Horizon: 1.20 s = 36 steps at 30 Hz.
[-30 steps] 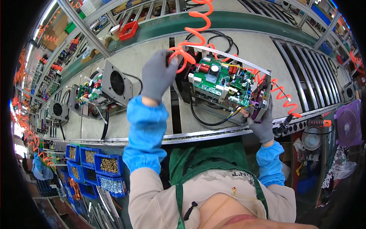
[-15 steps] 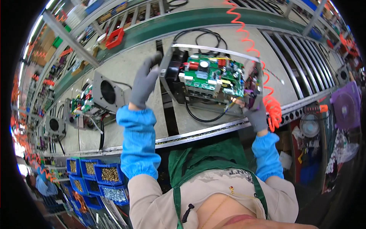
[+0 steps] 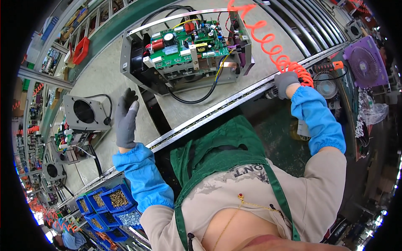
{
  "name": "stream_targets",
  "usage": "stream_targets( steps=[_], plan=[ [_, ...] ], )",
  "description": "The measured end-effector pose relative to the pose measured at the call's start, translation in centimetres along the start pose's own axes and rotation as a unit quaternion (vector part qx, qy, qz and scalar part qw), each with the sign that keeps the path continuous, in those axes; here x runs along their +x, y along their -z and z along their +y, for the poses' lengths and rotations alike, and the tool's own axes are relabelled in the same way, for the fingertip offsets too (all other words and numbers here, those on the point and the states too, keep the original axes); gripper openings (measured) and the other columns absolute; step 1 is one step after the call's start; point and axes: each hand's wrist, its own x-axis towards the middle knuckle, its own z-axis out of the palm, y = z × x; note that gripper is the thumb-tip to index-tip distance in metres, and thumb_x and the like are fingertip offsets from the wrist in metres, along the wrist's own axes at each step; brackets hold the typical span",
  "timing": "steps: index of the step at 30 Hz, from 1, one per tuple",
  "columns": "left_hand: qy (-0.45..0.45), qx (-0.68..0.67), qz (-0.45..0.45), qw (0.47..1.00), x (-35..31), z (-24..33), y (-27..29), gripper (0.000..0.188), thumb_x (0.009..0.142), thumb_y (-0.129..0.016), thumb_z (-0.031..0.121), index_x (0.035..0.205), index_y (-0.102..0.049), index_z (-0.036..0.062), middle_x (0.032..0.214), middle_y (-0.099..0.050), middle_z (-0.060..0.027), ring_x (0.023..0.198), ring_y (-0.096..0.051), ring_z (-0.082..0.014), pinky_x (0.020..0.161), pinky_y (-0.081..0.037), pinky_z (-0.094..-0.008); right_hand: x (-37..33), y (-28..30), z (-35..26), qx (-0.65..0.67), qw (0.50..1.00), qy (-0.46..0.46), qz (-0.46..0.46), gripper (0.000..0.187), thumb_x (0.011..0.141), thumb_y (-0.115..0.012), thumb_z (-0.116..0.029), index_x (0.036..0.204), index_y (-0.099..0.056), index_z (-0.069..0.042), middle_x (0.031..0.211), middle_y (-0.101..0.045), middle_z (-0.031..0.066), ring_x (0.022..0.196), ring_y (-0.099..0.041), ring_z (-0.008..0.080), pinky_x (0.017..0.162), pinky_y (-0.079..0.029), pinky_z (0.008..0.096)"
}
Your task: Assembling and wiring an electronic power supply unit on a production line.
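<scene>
An open-framed metal unit (image 3: 121,62) with a black fan end stands on the bench. On its top lies a green circuit board (image 3: 176,62) with many parts, and yellow, blue and black wires run down its right side. My left hand (image 3: 127,119), in a grey glove, is held over the bench left of the unit, fingers stretched out and holding nothing. At the bench's front rail, right of the unit, my gloved right hand (image 3: 287,83) is closed next to the coiled orange air hose (image 3: 291,69). A dark, tool-like end shows by its fingers; its kind is unclear.
Further left stands another unit with a round fan opening (image 3: 83,109). Blue bins (image 3: 117,198) of small metal parts sit below the bench edge. A purple fan (image 3: 363,62) and an orange-handled tool (image 3: 328,67) are at the right. Metal rollers (image 3: 301,27) continue the line.
My right hand has left the unit's right side and moved to the front rail by the hose. My left hand has drawn back from the unit. The view has turned.
</scene>
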Motion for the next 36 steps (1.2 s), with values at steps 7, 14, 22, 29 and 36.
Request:
stream_targets(
  steps=[7,14,22,29,36],
  plan=[
    [-0.001,-0.03,-0.112,0.993,-2.8,-1.3,-3.5,0.042,0.086,-0.059,0.013,0.125,-0.053,0.0007,0.115,-0.061,-0.0123,0.106,-0.057,-0.0196,0.092,-0.045,-0.0311,-3.0,0.1,1.4,-0.054,0.994,0.072,0.055,0.032,0.068,-0.069,-0.018,0.1,-0.069,-0.013,0.093,-0.07,0.0119,0.088,-0.067,0.0291,0.075,-0.053,0.0402],
    [-0.245,0.092,-0.328,0.908,-6.3,1.4,-17.1,0.069,0.076,-0.072,0.034,0.131,-0.045,0.0018,0.121,-0.054,-0.0212,0.113,-0.053,-0.0341,0.098,-0.041,-0.0416,-14.6,6.0,-0.3,0.053,0.943,0.252,0.21,0.035,0.062,-0.074,-0.022,0.091,-0.057,-0.01,0.074,-0.062,0.0128,0.072,-0.063,0.0334,0.062,-0.049,0.0446],
    [-0.225,0.279,-0.341,0.869,-10.0,4.1,-17.1,0.044,0.064,-0.076,0.032,0.099,-0.06,0.0104,0.085,-0.064,-0.0111,0.079,-0.064,-0.0317,0.068,-0.05,-0.0447,-12.5,2.8,-5.2,0.46,0.76,0.389,-0.243,0.075,0.054,-0.083,-0.025,0.12,-0.054,-0.003,0.103,-0.06,0.0068,0.094,-0.056,0.0161,0.082,-0.046,0.0319],
    [-0.218,0.326,-0.098,0.915,-12.5,2.0,-8.2,0.033,0.068,-0.07,0.028,0.096,-0.065,0.0105,0.096,-0.062,-0.0115,0.093,-0.059,-0.0326,0.084,-0.047,-0.044,-8.6,-1.0,-14.6,0.705,0.487,0.37,-0.359,0.082,0.063,-0.077,-0.043,0.128,-0.047,-0.005,0.086,-0.061,0.0101,0.069,-0.061,0.0194,0.057,-0.051,0.03],
    [0.311,0.614,0.297,0.662,-25.9,-2.4,15.9,0.036,0.078,-0.061,0.023,0.113,-0.058,0.0122,0.101,-0.066,-0.0094,0.09,-0.065,-0.028,0.077,-0.053,-0.0378,-8.3,-0.6,-15.2,0.727,0.467,0.367,-0.345,0.084,0.068,-0.072,-0.052,0.132,-0.043,-0.006,0.076,-0.06,0.0102,0.055,-0.058,0.0189,0.048,-0.049,0.0292]
  ],
)
